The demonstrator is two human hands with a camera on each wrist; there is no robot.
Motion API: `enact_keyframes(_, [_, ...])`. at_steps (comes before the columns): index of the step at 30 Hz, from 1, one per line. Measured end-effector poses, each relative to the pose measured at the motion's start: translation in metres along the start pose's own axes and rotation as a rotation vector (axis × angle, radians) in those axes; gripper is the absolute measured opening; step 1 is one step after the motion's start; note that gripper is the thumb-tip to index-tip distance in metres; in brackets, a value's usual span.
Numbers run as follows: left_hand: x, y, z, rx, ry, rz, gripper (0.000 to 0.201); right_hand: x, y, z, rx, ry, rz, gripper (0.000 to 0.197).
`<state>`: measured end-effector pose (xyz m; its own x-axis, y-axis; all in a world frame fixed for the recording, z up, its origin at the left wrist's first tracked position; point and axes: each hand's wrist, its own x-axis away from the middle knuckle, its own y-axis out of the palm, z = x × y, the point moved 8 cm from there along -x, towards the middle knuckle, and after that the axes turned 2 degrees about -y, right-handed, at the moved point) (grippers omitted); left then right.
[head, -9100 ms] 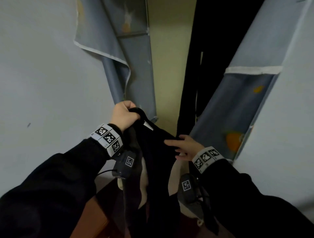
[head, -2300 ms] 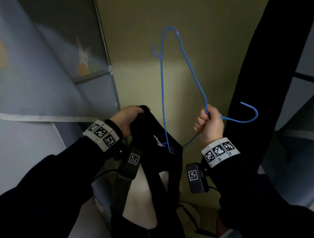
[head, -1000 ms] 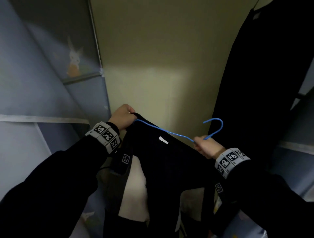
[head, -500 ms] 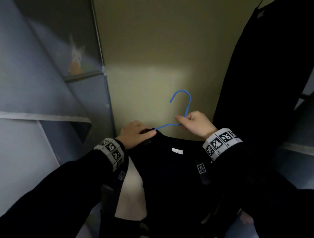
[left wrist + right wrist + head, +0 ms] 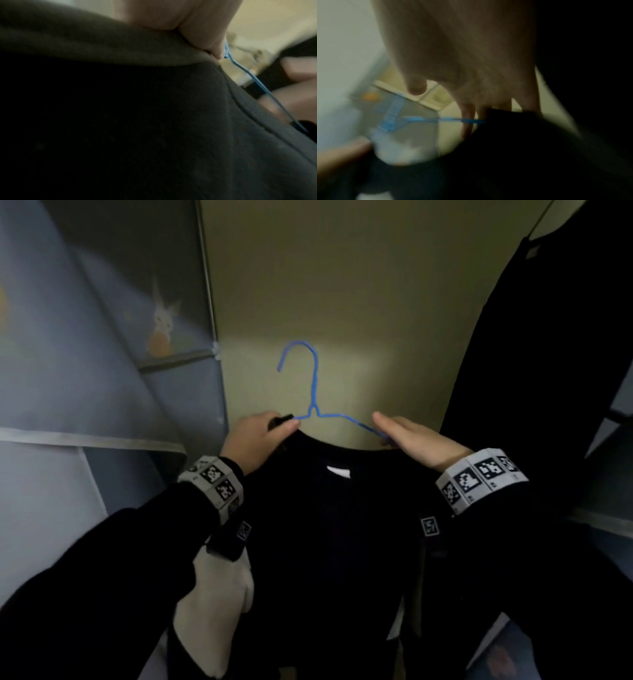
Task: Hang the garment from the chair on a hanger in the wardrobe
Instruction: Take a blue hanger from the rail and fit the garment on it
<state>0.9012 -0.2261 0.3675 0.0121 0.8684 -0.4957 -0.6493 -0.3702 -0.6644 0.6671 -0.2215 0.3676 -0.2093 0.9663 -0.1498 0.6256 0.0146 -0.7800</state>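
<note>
head view: garment (image 5: 329,542) hung below both hands, hanger (image 5: 313,402) threaded thru collar, hook upright. left hand (image 5: 253,440) pinched collar at left shoulder; right hand (image 5: 416,440) fingers straight, resting on right shoulder, wire arm exposed there.

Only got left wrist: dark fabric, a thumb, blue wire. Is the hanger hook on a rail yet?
Observer: No. In the head view the hanger hook points up in front of the wall, caught on nothing.
Operator: Right hand gripping the wire?
Observer: No grip seen. The right hand lies with fingers straight over the shoulder of the garment; the wire runs beneath it.
Operator: Anything hanging nearby?
Observer: A second dark garment hangs at the right.
</note>
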Motion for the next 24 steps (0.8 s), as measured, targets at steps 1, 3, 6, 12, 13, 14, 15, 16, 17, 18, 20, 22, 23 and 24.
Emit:
enact_keyframes(1, [-0.007,-0.011,-0.002,0.015,-0.005,0.039,0.043,0.0,-0.006,0.007,0.019,0.024,-0.003,0.068])
enact_keyframes(3, [-0.016,-0.027,-0.004,0.053,-0.009,0.107,0.044,0.0,-0.02,0.007,0.05,-0.003,0.076,0.061])
enact_keyframes(6, [-0.026,-0.032,0.007,-0.003,0.005,0.147,0.043,-0.001,-0.034,-0.011,0.172,-0.12,0.207,0.048])
enact_keyframes(12, [-0.041,-0.018,0.055,-0.25,0.157,0.132,0.049,0.002,-0.042,-0.029,0.206,-0.232,0.273,0.044])
enact_keyframes(13, [-0.043,-0.014,0.061,-0.28,0.177,0.127,0.049,0.003,-0.043,-0.031,0.16,-0.24,0.278,0.046])
enact_keyframes(14, [-0.045,-0.009,0.065,-0.294,0.193,0.119,0.049,0.002,-0.044,-0.032,0.107,-0.243,0.286,0.048])
enact_keyframes(15, [-0.047,-0.004,0.069,-0.301,0.202,0.109,0.05,0.0,-0.047,-0.033,0.054,-0.241,0.301,0.049])
enact_keyframes(16, [-0.048,0.002,0.073,-0.308,0.212,0.099,0.05,-0.002,-0.048,-0.033,0.003,-0.236,0.312,0.049])
enact_keyframes(17, [-0.049,0.008,0.077,-0.317,0.226,0.088,0.049,-0.005,-0.048,-0.032,-0.036,-0.233,0.309,0.048])
enact_keyframes(18, [-0.05,0.014,0.08,-0.32,0.245,0.076,0.049,-0.009,-0.046,-0.028,-0.083,-0.228,0.302,0.046])
enact_keyframes(20, [-0.054,0.019,0.079,-0.297,0.26,0.06,0.05,-0.016,-0.046,-0.021,-0.189,-0.22,0.297,0.042])
enact_keyframes(22, [-0.06,0.013,0.069,-0.246,0.244,0.093,0.053,-0.021,-0.05,-0.013,-0.175,-0.208,0.3,0.036])
enact_keyframes(23, [-0.063,0.006,0.061,-0.216,0.229,0.135,0.052,-0.024,-0.054,-0.006,-0.145,-0.179,0.311,0.034])
enact_keyframes(24, [-0.066,0.0,0.053,-0.189,0.214,0.178,0.05,-0.026,-0.058,0.003,-0.113,-0.133,0.335,0.033])
